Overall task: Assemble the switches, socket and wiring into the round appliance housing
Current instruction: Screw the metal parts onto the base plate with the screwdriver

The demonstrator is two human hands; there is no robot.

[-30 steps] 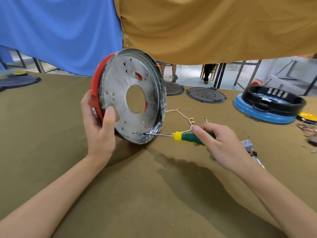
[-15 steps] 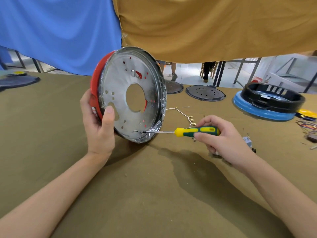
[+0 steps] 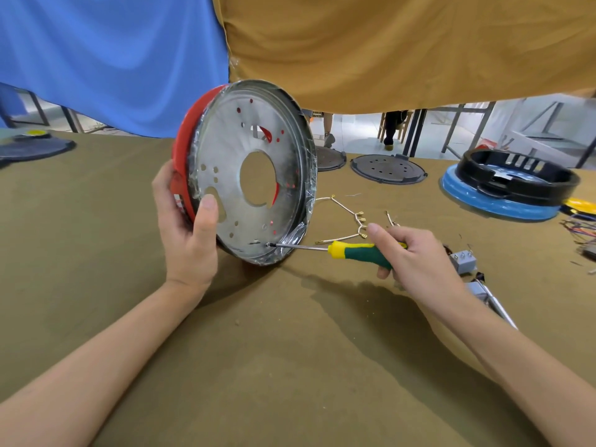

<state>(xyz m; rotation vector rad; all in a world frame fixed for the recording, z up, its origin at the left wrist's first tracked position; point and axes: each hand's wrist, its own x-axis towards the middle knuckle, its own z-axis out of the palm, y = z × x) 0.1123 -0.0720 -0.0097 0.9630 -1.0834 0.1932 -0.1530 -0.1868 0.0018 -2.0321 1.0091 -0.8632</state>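
Observation:
The round housing (image 3: 232,175), red outside with a perforated metal base plate, stands on its edge on the brown table cloth. My left hand (image 3: 187,233) grips its left rim, thumb on the plate. My right hand (image 3: 416,259) holds a screwdriver (image 3: 351,251) with a green and yellow handle; its tip sits on a screw near the plate's bottom edge. White wiring (image 3: 350,217) with brass terminals lies behind the screwdriver. A small grey switch block (image 3: 464,261) lies to the right of my right hand.
A blue and black housing (image 3: 509,185) sits at the far right, with coloured wires (image 3: 580,230) beside it. Two dark round lids (image 3: 387,169) lie at the back, another dark disc (image 3: 32,146) far left. Blue and tan cloths hang behind. A metal part (image 3: 490,301) lies under my right wrist.
My right hand has turned on the screwdriver handle, fingers shifting round it, while the tip stays on the same screw. The housing and my left hand have barely moved.

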